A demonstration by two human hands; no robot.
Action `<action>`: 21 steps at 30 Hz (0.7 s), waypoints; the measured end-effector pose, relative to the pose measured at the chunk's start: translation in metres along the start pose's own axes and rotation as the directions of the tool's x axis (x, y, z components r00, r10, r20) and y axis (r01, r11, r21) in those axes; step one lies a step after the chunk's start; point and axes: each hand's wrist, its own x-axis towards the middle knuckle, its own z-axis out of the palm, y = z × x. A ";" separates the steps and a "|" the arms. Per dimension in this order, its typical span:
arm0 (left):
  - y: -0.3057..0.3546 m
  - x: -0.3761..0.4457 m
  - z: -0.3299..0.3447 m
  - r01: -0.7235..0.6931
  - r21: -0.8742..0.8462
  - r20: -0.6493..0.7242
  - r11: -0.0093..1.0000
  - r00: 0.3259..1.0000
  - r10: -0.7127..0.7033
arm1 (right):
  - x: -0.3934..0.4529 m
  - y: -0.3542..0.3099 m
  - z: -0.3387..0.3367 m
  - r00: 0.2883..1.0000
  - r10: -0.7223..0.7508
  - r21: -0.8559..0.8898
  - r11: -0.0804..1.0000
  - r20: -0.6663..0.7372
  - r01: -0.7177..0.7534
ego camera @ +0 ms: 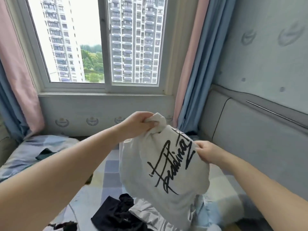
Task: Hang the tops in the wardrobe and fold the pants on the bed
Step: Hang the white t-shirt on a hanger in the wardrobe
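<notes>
sliding window point(103, 42) onto tower blocks, pink and blue curtains point(191, 64), padded grey headboard point(250, 130)

Bedroom: bed point(106, 177), curtained window point(103, 42)

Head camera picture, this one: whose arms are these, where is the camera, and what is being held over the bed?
No machine here: a person wears a camera on the head, looking forward and down, so the arms are their own. The left hand has a bunched grip on the top of a white T-shirt with black script lettering; the right hand pinches its side. It hangs above the bed, where a black garment and a silvery-grey one lie. Behind are a window and curtains.
</notes>
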 end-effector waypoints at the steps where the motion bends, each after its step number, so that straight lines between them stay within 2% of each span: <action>1: 0.007 0.003 -0.003 -0.040 0.064 0.057 0.997 0.998 0.036 | -0.008 -0.006 0.000 0.997 0.037 -0.168 0.985 0.063 -0.026; 2: 0.016 0.004 -0.005 -0.091 0.118 0.116 0.989 0.990 0.078 | -0.016 -0.014 -0.002 0.997 0.040 -0.308 0.951 0.058 -0.020; 3: 0.023 0.005 -0.006 -0.142 0.158 0.162 0.977 0.980 0.117 | -0.021 -0.026 -0.005 1.000 -0.020 -0.401 0.916 -0.006 0.016; 4: 0.030 0.004 -0.007 -0.205 0.186 0.207 0.961 0.964 0.166 | -0.028 -0.039 -0.007 0.988 -0.114 -0.412 0.909 -0.101 0.063; 6: 0.045 -0.003 -0.008 -0.340 0.229 0.288 0.912 0.919 0.270 | -0.049 -0.072 -0.008 0.939 -0.280 -0.207 0.949 -0.201 0.239; 7: 0.049 -0.008 -0.009 -0.403 0.229 0.331 0.886 0.888 0.319 | -0.059 -0.089 -0.007 0.923 -0.331 -0.085 0.943 -0.194 0.321; 9: 0.058 -0.020 -0.016 -0.514 0.194 0.398 0.836 0.820 0.412 | -0.086 -0.116 0.004 0.924 -0.361 0.062 0.927 -0.123 0.370; 12: 0.070 -0.038 -0.032 -0.619 0.135 0.435 0.773 0.739 0.515 | -0.122 -0.137 0.024 0.963 -0.258 0.123 0.956 -0.075 0.266; 15: 0.083 -0.058 -0.042 -0.690 0.101 0.485 0.716 0.663 0.570 | -0.159 -0.149 0.050 0.977 -0.137 0.126 0.979 -0.161 0.158; 17: 0.094 -0.073 -0.044 -0.733 0.047 0.507 0.679 0.603 0.616 | -0.182 -0.155 0.067 0.971 -0.020 -0.035 0.999 -0.239 0.012; 19: 0.106 -0.086 -0.048 -0.775 -0.027 0.480 0.632 0.544 0.688 | -0.208 -0.153 0.080 0.952 0.107 -0.239 0.955 -0.286 -0.179; 21: 0.115 -0.096 -0.051 -0.795 -0.087 0.455 0.600 0.505 0.734 | -0.242 -0.144 0.086 0.925 0.182 -0.249 0.929 -0.334 -0.273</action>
